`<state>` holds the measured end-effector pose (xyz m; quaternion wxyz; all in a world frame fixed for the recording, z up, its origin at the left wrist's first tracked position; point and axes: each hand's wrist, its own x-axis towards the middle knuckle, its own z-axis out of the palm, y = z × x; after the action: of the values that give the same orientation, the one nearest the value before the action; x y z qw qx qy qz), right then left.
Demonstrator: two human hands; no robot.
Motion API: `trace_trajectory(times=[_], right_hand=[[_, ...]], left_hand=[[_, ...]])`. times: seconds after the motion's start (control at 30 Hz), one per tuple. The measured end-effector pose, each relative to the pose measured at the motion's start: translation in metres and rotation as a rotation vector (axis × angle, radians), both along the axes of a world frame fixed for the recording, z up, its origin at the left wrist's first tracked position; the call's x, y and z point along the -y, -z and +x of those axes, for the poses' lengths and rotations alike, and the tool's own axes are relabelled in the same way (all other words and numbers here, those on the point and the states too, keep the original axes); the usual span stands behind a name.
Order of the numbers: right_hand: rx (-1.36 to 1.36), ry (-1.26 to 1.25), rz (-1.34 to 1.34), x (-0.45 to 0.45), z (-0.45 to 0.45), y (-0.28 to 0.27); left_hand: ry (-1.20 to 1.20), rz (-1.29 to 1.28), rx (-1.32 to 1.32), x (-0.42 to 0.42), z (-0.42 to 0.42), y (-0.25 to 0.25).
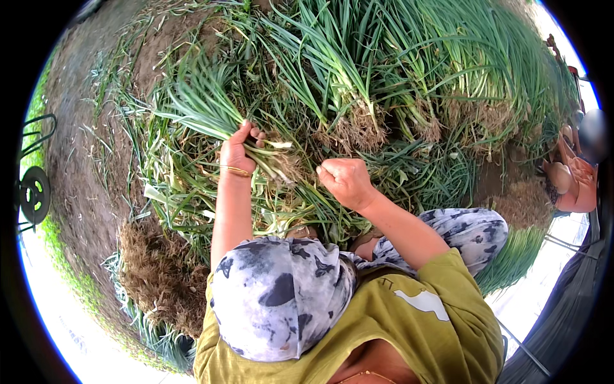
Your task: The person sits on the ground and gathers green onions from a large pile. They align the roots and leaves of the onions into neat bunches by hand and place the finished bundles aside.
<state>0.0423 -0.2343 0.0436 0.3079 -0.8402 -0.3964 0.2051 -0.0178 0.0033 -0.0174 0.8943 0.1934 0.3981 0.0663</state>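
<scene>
My left hand grips a small bunch of green onions around the lower stalks. Its green leaves fan out to the upper left, and the pale ends and brown roots point right. A little right of those roots, my right hand is curled into a fist, apart from the bunch. No thing shows in that fist, though its inner side is hidden. Stripped leaves and stalk scraps cover the ground beneath both hands.
Loose onions with rooty ends lie ahead, beside a thick pile to the right. Bundles lie root-end up at lower left and at right. Another person is at the right edge. Bare soil stretches along the left.
</scene>
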Motion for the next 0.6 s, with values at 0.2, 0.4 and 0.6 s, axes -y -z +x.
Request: trace_trajectory(times=[0.2,0.4,0.6], right_hand=[[-0.389,0.221,0.323,-0.029,0.002,0.014],[-0.171,0.159,0.409,-0.039,0.001,0.011],[-0.124,0.207,0.435,-0.014,-0.009,0.004]], left_hand=[[0.119,-0.021,0.054,0.019,0.005,-0.013],[0.058,-0.099,0.015,0.030,0.002,-0.009],[0.036,-0.053,0.013,0.026,0.002,0.006]])
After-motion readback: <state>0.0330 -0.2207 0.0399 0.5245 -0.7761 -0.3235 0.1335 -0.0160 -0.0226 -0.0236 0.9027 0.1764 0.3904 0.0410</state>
